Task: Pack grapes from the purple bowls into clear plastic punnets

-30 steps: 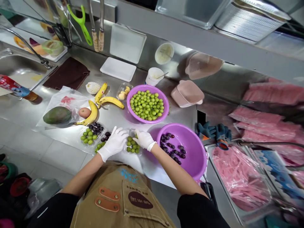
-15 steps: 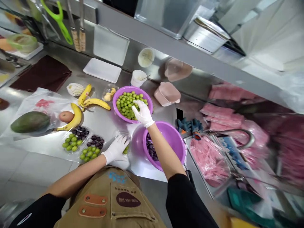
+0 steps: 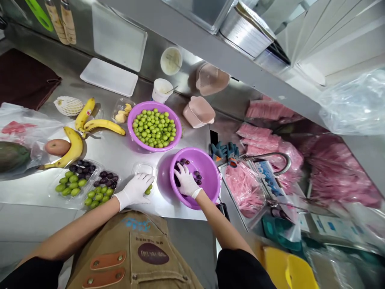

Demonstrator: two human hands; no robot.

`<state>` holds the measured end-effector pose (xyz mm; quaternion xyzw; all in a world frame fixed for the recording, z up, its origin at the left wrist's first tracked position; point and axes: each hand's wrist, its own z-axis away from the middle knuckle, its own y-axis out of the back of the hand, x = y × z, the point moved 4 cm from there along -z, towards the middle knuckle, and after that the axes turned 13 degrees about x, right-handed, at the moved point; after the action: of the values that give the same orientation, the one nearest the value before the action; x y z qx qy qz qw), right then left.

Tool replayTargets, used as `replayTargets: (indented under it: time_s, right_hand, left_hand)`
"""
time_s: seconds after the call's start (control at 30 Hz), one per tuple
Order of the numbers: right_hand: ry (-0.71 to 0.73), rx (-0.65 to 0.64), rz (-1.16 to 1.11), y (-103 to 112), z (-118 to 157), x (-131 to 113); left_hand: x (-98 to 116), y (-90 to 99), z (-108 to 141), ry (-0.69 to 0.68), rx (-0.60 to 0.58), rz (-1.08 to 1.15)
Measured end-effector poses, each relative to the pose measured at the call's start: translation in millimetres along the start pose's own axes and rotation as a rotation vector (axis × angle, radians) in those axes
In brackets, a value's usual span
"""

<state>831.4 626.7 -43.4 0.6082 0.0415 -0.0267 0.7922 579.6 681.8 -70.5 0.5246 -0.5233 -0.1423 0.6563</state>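
My left hand (image 3: 135, 190), in a white glove, lies over a clear plastic box (image 3: 144, 168) with a few green grapes (image 3: 148, 190) showing beside its fingertips; its fingers are spread. Inside the right purple bowl (image 3: 210, 176), my gloved right hand (image 3: 185, 181) reaches with parted fingers onto dark grapes (image 3: 197, 175); whether it grips any is hidden. Behind and to the left stands another purple bowl (image 3: 131, 127) full of green grapes (image 3: 155, 127). Two clear boxes of green and dark grapes (image 3: 72, 178) (image 3: 101, 188) sit left of my left hand.
Bananas (image 3: 104, 125), a reddish fruit (image 3: 57, 147) and a dark green mango (image 3: 12, 156) lie at the left. Behind are a white tray (image 3: 110, 76), a white cup (image 3: 161, 90) and a pink container (image 3: 198, 112). A sink with pink packets (image 3: 243, 184) is at the right.
My right hand has moved from the green grapes down into the bowl of dark grapes. My left hand stays at the clear box. The view has shifted, so the counter appears farther left.
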Motion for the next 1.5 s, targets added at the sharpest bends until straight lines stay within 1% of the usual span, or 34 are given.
replayTargets:
  time_s: [0.07, 0.13, 0.2, 0.33, 0.4, 0.43, 0.5, 0.57, 0.63, 0.73, 0.8, 0.87, 0.93, 1.0, 1.07, 1.13, 1.2, 1.27, 1.37, 1.43, 1.5]
  right_hand:
    - [0.005, 0.013, 0.055, 0.2, -10.2, -5.4]
    - [-0.025, 0.019, 0.086, 1.6, -17.9, -6.8]
    - [-0.044, 0.013, 0.103, 1.1, -21.5, -6.2]
    - [-0.027, 0.008, 0.074, -5.4, -19.6, -4.7]
    - [-0.024, 0.021, 0.037, -9.2, -17.0, -4.1]
    - [-0.027, 0.031, 0.015, -11.0, -15.9, -3.8]
    - [-0.029, 0.054, -0.046, -14.1, -14.0, -3.3]
    - [-0.026, 0.090, -0.143, -15.9, -12.3, -2.3]
    - [-0.042, 0.152, -0.293, -15.3, -9.7, 1.2]
    - [-0.172, 0.292, -0.552, -6.1, -2.9, 14.1]
    - [-0.271, 0.362, -0.676, 6.9, 1.8, 20.7]
    - [-0.337, 0.406, -0.791, 25.8, 2.9, 18.4]
    - [-0.336, 0.431, -0.898, 47.6, -2.7, 3.8]
    - [-0.251, 0.419, -0.950, 65.8, -15.9, -21.8]
    - [-0.111, 0.402, -0.918, 75.4, -34.4, -52.2]
    - [0.013, 0.414, -0.805, 74.2, -54.5, -79.9]
    - [0.086, 0.401, -0.638, 62.6, -72.4, -102.2]
    - [0.120, 0.306, -0.455, 44.5, -84.5, -118.6]
    - [0.159, 0.145, -0.207, 22.2, -88.2, -131.2]
    - [0.164, 0.113, -0.130, 17.7, -84.7, -131.4]
    - [0.146, 0.117, -0.132, 19.9, -79.7, -126.3]
  left_hand:
    - [-0.1, 5.9, -0.8, -0.002, 0.006, 0.038]
    - [-4.4, 17.1, -0.5, 0.028, 0.058, 0.081]
    - [-13.5, 33.3, 2.4, 0.087, 0.176, 0.123]
    - [-41.5, 66.0, 18.9, 0.281, 0.492, 0.143]
    - [-50.9, 74.6, 27.8, 0.342, 0.587, 0.127]
    - [-52.7, 76.4, 30.6, 0.349, 0.608, 0.124]
    - [-50.9, 75.9, 31.8, 0.327, 0.602, 0.124]
    - [-44.2, 71.1, 28.1, 0.267, 0.545, 0.121]
    - [-37.3, 64.4, 23.1, 0.211, 0.480, 0.105]
    - [-32.3, 53.3, 17.4, 0.201, 0.402, 0.064]
    - [-30.2, 45.7, 14.1, 0.191, 0.351, 0.036]
    - [-26.7, 37.9, 9.9, 0.141, 0.302, -0.006]
    - [-22.8, 29.6, 5.7, 0.083, 0.260, -0.060]
    - [-20.4, 21.3, 3.1, 0.051, 0.224, -0.108]
    - [-20.2, 14.6, 3.1, 0.051, 0.209, -0.142]
    - [-21.1, 10.4, 5.8, 0.060, 0.208, -0.174]
    - [-21.2, 9.1, 10.0, 0.053, 0.216, -0.204]
    - [-20.1, 10.7, 14.7, 0.043, 0.230, -0.223]
    - [-17.4, 19.7, 21.1, 0.054, 0.283, -0.227]
    - [-16.6, 28.2, 24.5, 0.081, 0.326, -0.215]
    - [-17.8, 35.5, 26.7, 0.117, 0.356, -0.192]
